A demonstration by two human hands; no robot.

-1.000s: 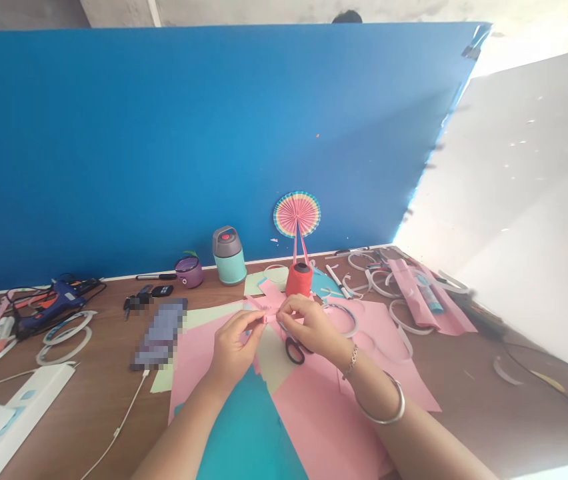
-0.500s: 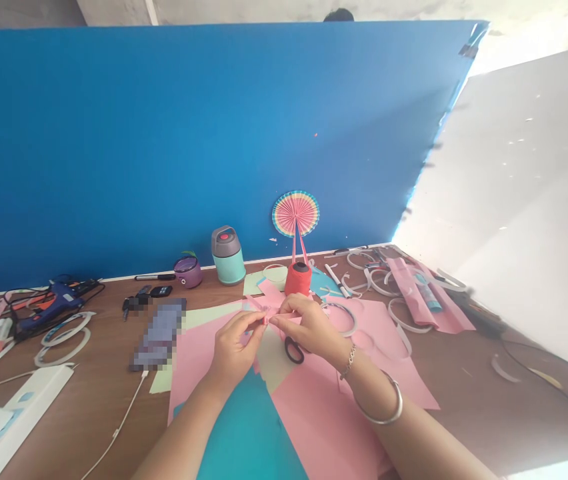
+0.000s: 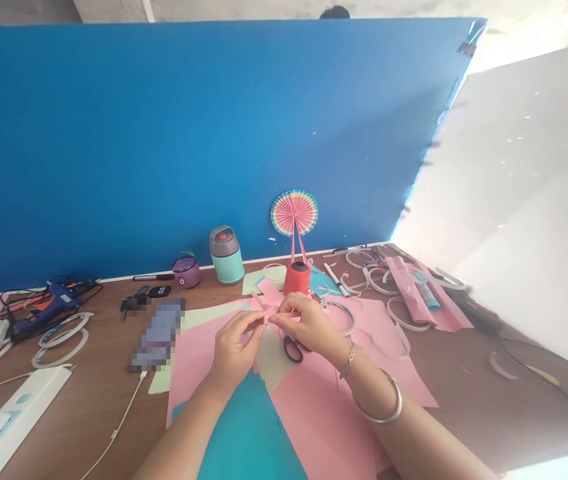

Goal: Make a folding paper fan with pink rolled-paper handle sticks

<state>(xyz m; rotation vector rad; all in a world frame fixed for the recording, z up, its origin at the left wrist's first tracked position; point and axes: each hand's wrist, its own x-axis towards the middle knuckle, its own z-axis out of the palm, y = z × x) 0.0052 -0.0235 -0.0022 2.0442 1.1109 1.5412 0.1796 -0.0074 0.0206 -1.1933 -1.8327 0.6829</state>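
Above the coloured sheets, my left hand [image 3: 235,341] pinches a small piece of pink folded paper [image 3: 266,316] between thumb and fingertips. My right hand [image 3: 309,325], closed too, grips the same paper from the other side; its fingers cover part of it. Beneath my right hand, one dark scissor handle [image 3: 293,349] shows, while the rest of the scissors is hidden. Just behind the hands stands a red spool of thread [image 3: 297,280]. A round pleated paper fan [image 3: 294,213] with pink sticks leans upright at the blue board behind that spool.
Pink sheets [image 3: 329,413] and a teal sheet [image 3: 244,433] cover the table front. Left are a phone [image 3: 158,333], a power strip [image 3: 19,420], a glue gun [image 3: 54,303] and tape rings. A teal flask [image 3: 227,260] and purple cup [image 3: 187,272] stand behind; paper strips lie right.
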